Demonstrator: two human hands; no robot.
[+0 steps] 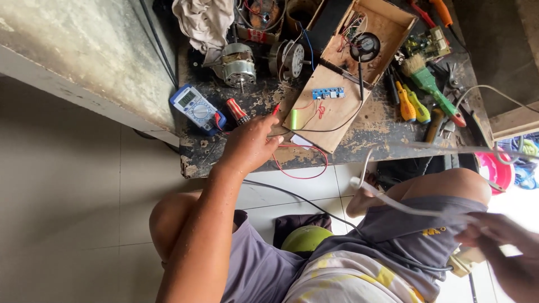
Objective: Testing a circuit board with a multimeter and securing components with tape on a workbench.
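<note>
Two small motors (238,66) and a blue meter (195,108) lie on the cluttered bench (370,126) beyond my left hand (251,145), whose fingers pinch a red probe (275,109) just beside the flat wooden panel (331,109). On that panel lie a blue circuit board (328,93) and a green battery (293,119), while the open wooden box (387,25) behind holds a round speaker (365,46) and loose wires. My right hand (502,241), low at the picture's edge, curls its fingers around a white cable (404,206) crossing my knee.
</note>
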